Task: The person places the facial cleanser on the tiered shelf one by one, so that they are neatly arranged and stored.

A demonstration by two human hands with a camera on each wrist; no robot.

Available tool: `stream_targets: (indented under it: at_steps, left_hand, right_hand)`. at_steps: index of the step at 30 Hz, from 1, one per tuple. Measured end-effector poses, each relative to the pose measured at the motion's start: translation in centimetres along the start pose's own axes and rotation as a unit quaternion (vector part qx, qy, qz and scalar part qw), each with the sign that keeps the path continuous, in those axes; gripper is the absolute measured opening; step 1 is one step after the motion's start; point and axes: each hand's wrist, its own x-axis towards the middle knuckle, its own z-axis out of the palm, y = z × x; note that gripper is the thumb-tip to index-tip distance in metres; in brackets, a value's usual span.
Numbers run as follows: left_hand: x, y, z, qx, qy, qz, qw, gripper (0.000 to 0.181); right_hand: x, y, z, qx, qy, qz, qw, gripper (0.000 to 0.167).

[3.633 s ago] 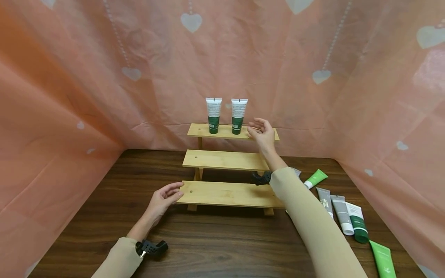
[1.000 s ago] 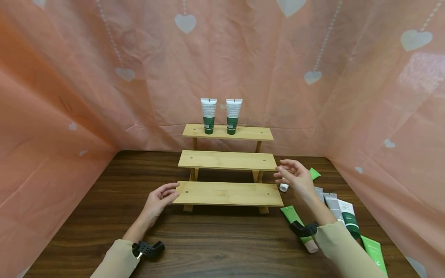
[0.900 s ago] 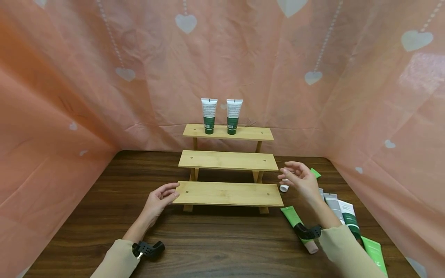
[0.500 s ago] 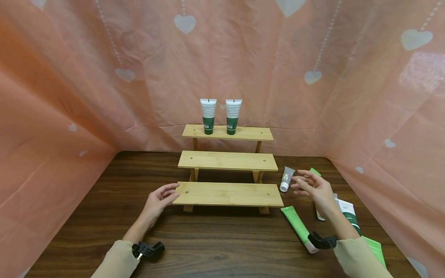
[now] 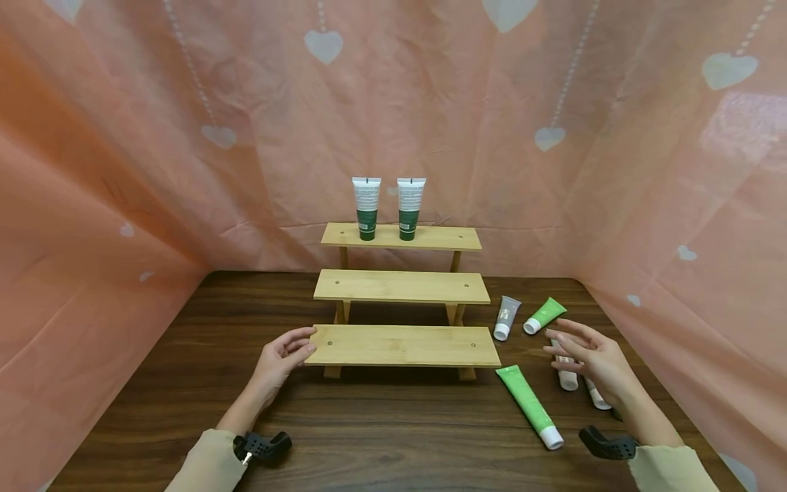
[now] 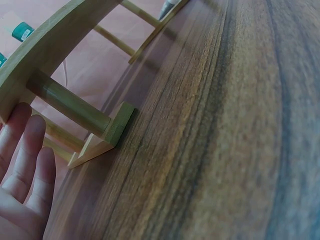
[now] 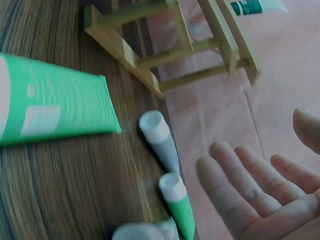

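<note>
At the left end of the bottom tier of a three-tier wooden stand, the left hand touches the board's edge with relaxed fingers; the left wrist view shows its fingertips by the board. The right hand hovers, fingers loosely extended and holding nothing, over grey tubes lying at the right. Two white-and-green tubes stand on the top tier. In the right wrist view the right palm faces the camera, beside a small green tube.
A long green tube lies right of the stand, nearer the front. Further back lie a small grey tube and a small green tube. Pink cloth with hearts hangs behind and beside the dark wooden table.
The right hand has moved away from the top tier, down and right past the stand, to above the lying tubes. The left hand has stayed at the bottom tier's left end.
</note>
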Motion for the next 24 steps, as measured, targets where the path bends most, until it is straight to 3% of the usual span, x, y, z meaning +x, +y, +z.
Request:
stream_targets:
  at_steps: [6,10,14,18,24]
  left_hand:
    - [-0.1,0.0,0.0,-0.002,0.004,-0.004,1.0,0.047]
    - [-0.2,-0.1,-0.1,-0.003,0.003,0.0,1.0,0.047]
    - [-0.1,-0.1,-0.1,0.0,0.004,0.001,1.0,0.047]
    - [0.0,0.0,-0.2,-0.001,0.005,-0.001,1.0,0.048]
    - [0.0,-0.1,-0.2,0.001,0.006,-0.003,1.0,0.048]
  right_hand:
    - [-1.4,0.2,-2.2,0.002,-0.011,0.017,0.9998,0.036]
    - [-2.2,0.4,-3.7,0.02,0.004,0.023,0.9995,0.026]
    - [-2.9,0.6,-4.9,0.056,0.042,0.016,0.9974,0.024]
    - [-3.3,1.3,-6.4,0.047,0.091,0.009,0.9947,0.025]
    - [-4.2,2.8,-8.8,0.063,0.154,0.034,0.9855,0.021]
